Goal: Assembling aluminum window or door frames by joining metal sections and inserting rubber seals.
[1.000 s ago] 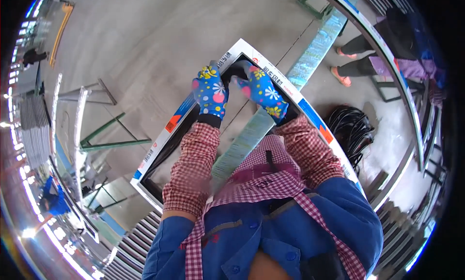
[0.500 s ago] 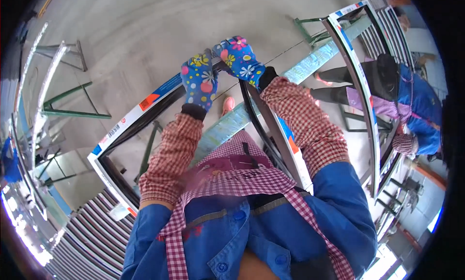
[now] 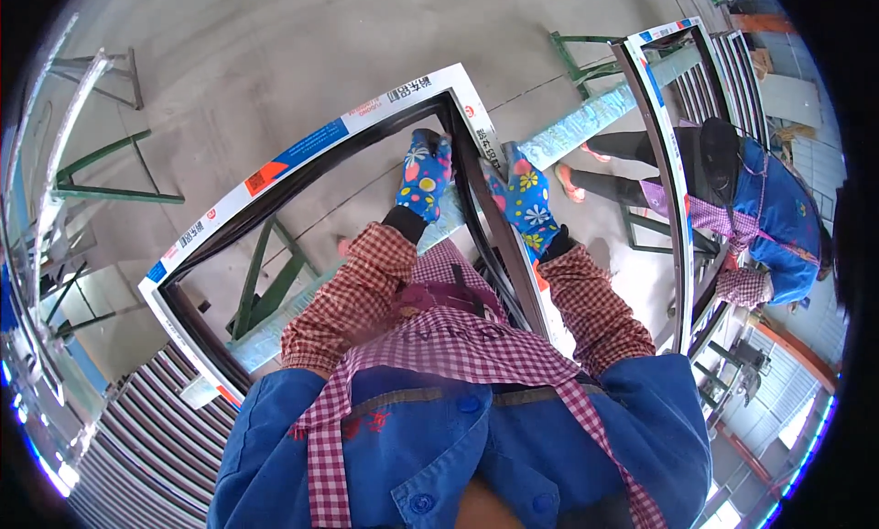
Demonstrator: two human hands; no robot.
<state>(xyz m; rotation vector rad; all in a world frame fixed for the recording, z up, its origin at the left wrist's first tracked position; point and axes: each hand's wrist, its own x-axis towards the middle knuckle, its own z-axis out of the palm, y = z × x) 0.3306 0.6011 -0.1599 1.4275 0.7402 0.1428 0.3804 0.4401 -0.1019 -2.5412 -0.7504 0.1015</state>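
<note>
A window frame (image 3: 302,153) with white, blue and orange film on its outer faces rests tilted in front of me. A black rubber strip (image 3: 464,192) runs along its inner side near the far right corner and hangs in a loose curve towards my apron. My left hand (image 3: 425,179), in a blue flowered glove, is inside the frame, closed at the strip just below that corner; its fingertips are partly hidden. In a matching glove, my right hand (image 3: 528,202) wraps round the right bar of the frame from outside.
A film-wrapped beam (image 3: 586,121) on green trestles (image 3: 119,172) passes beneath the frame. Another frame (image 3: 673,163) stands at right, with a co-worker (image 3: 769,218) in blue behind it. Striped profiles (image 3: 156,437) lie stacked at lower left.
Both hands have left the far corner and come nearer to me. The left has moved inside the frame, the right down along the right bar. The corner now shows uncovered.
</note>
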